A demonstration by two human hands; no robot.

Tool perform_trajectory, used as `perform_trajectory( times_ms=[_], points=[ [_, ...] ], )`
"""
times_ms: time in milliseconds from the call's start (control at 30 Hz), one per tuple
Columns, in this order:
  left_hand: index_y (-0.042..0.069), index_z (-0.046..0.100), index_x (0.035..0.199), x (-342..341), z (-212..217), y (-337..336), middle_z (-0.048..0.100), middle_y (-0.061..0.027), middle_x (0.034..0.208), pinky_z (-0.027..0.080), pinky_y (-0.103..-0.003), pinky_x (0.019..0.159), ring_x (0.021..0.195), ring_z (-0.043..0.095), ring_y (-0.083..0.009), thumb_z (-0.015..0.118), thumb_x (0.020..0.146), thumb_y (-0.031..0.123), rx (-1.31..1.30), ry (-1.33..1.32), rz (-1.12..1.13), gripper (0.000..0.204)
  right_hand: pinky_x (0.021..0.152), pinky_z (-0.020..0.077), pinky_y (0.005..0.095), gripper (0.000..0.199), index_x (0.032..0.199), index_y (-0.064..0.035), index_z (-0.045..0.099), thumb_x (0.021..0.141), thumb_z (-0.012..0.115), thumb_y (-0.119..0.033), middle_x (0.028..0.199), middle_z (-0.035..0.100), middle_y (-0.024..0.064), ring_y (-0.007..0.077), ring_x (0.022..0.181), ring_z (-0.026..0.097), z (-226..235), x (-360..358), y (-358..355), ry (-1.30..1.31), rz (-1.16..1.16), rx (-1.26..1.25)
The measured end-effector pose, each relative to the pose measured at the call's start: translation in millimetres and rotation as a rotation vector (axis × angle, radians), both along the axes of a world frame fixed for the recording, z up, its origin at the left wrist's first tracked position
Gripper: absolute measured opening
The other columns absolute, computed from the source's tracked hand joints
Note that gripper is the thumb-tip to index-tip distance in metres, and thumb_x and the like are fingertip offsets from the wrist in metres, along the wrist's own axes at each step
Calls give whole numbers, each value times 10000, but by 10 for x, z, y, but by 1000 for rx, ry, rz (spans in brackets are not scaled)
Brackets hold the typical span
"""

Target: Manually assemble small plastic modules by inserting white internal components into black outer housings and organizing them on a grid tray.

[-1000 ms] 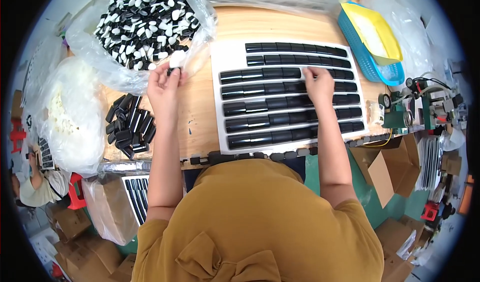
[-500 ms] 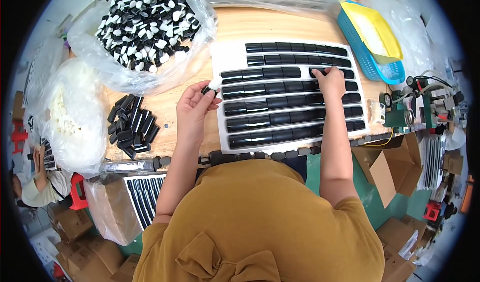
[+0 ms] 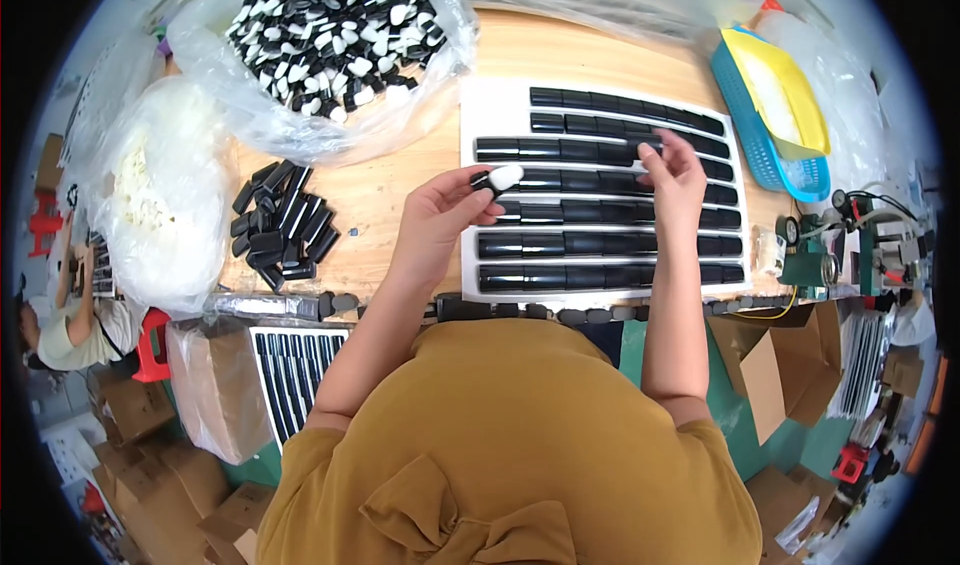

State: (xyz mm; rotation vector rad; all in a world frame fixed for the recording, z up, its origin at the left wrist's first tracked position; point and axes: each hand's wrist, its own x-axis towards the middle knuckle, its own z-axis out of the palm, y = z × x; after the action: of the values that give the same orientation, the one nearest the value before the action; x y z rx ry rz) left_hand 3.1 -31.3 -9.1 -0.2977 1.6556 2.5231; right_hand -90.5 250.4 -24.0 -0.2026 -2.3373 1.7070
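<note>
My left hand [image 3: 440, 215] is closed, pinching a small applicator [image 3: 506, 177] with a black base and a rounded white tip. It is held over the left end of a white tray [image 3: 500, 115] lined with rows of glossy black oblong pieces. Over the tray's right half, my right hand [image 3: 678, 177] has thumb and fingers apart, with nothing visible between them. Its thumb is right by a black piece [image 3: 641, 152] in the third row from the far side; whether they touch, I cannot tell.
A clear bag [image 3: 340, 45] heaped with black-and-white applicators stands at far left. Nearer are a black pile of caps [image 3: 285, 225] and a bag of whitish bits [image 3: 150, 195]. Blue and yellow baskets [image 3: 770, 105] stand right, beside a green device [image 3: 805, 265]. A co-worker [image 3: 85, 330] is at left.
The view has shifted, so the table appears further right. My right hand's fingers have opened off the black piece, and the third row's gap has closed. My left hand brings the applicator over the tray.
</note>
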Motion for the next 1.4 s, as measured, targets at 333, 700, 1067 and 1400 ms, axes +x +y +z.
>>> perform_trajectory(
  times_ms=[333,700,1067,1400],
  points=[
    [-27,618,1165,41,130,16,677,-82,864,535,-239,689,765,673,-148,664,856,21,-43,57,-73,316,601,494,204,218,1082,-2,618,876,660,-63,784,642,17,79,677,606,513,541,-625,-192,502,-367],
    [-41,623,1169,98,178,56,697,-109,903,546,-249,673,758,675,-146,674,853,13,-22,93,-137,324,593,488,195,229,1093,7,600,877,658,-42,748,628,14,74,668,606,541,646,-713,-277,626,-378],
    [-63,622,1155,126,270,0,691,-91,879,530,-233,660,729,651,-113,647,859,-14,-249,119,-250,301,602,494,199,245,1116,24,572,885,639,-24,780,617,23,78,670,602,511,753,-757,-224,668,-358],
    [-74,635,1117,194,349,-105,688,-125,963,537,-281,753,824,676,-167,606,926,146,-136,-36,-359,293,573,506,212,222,1096,16,573,923,613,-118,761,667,72,87,615,610,592,708,-707,-450,753,-410]
  ],
)
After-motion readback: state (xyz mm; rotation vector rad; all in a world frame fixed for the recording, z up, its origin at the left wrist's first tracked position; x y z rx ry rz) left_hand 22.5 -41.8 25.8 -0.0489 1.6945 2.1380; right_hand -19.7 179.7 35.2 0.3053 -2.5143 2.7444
